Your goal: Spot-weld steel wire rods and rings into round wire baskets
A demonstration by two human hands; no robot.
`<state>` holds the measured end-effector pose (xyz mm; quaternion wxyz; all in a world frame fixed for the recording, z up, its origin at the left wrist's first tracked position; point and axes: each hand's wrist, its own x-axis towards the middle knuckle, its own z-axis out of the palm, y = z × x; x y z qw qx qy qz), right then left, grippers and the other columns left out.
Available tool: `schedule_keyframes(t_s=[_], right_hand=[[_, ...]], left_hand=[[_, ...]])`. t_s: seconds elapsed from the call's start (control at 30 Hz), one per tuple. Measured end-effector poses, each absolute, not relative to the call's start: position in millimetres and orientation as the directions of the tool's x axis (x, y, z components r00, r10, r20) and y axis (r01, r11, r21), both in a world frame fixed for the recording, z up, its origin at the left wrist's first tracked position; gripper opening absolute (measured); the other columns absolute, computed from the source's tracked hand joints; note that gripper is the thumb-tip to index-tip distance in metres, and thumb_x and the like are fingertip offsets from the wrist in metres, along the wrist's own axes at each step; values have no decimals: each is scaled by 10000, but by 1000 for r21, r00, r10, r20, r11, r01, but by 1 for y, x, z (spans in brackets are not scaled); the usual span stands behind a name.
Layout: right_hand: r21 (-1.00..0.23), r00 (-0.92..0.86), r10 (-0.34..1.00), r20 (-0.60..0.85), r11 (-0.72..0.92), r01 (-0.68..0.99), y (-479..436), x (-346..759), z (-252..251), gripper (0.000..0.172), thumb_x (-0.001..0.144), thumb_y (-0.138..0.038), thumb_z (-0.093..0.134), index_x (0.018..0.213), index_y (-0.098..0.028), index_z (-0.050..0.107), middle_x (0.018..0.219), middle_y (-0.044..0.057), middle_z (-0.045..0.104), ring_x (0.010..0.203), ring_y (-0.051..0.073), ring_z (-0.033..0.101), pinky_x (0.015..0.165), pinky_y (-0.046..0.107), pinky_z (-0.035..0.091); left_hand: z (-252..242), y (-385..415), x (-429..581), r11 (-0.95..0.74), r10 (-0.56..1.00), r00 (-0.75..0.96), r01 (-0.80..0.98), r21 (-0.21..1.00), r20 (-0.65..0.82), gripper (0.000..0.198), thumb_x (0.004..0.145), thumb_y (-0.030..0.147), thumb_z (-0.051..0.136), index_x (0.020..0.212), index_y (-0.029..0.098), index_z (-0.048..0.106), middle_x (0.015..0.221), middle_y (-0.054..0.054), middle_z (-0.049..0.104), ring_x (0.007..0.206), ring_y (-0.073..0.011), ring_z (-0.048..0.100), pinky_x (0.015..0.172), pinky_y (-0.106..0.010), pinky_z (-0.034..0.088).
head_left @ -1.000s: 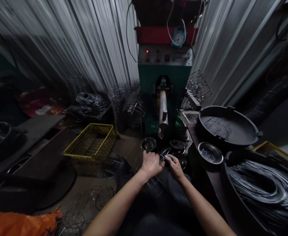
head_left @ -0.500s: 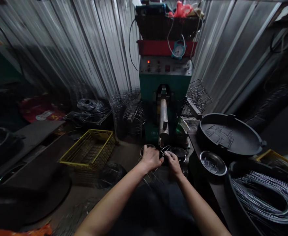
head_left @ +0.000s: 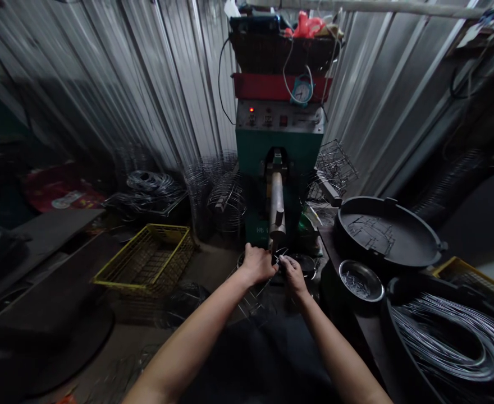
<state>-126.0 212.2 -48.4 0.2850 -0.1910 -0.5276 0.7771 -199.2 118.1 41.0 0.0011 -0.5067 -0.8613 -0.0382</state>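
Just below the metal arm [head_left: 277, 205] of a green machine [head_left: 253, 146], both of my hands work close together. My left hand [head_left: 259, 264] is closed round part of a thin wire frame [head_left: 253, 300], which hangs below it in the dark. The fingertips of my right hand [head_left: 292, 273] are pinched at a thin piece of wire beside the arm's lower tip. Both hands nearly meet there, and the exact contact with the wire is small and dim.
A yellow wire basket [head_left: 143, 258] stands at the left. On the right are a round black tray [head_left: 398, 258] with wire pieces, a metal bowl [head_left: 361, 280] of small parts and a tub [head_left: 402, 348] holding coiled wire [head_left: 483, 342].
The view has shifted slightly. Both hands have come a little nearer to the tip of the machine's arm, and the wire between them now lies right at that tip.
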Motion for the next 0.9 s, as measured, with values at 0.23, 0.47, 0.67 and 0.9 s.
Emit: schedule_keyframes(t_s=[0.23,0.47,0.67,0.9], right_hand=[[-910,-758,652,-22,-326,-255,207,-129,-45,271,640,-395,628,584,-163,500,514,-48,444,460,71,365,447,206,284],[-961,-785,617,-51,-243,-129,201,-102,-38,282,677,-442,599,739,-167,595,638,-10,558,564,103,489,558,231,396],[-998,-914,405,-24,42,45,160,-38,-68,344,699,-401,598,997,-230,601,981,45,615,930,206,537,823,319,400],[-999,-873,486,42,32,-31,158,-44,-90,317,735,-481,518,867,-222,645,786,33,608,760,181,540,695,297,428]], left_hand=[[45,122,-197,489,869,-495,862,132,16,366,765,391,407,886,141,645,798,-133,659,780,-265,583,785,-427,294],[41,69,-193,528,775,-596,794,302,212,474,711,534,472,1002,176,585,910,-131,623,915,-290,537,831,-441,308],[-37,-1,-154,187,249,-969,35,982,-13,465,689,539,518,956,160,549,862,-79,619,814,-220,575,726,-330,425],[-57,32,-122,-278,490,-859,-313,908,-146,331,643,336,660,909,186,532,712,21,598,656,-111,574,657,-239,438]])
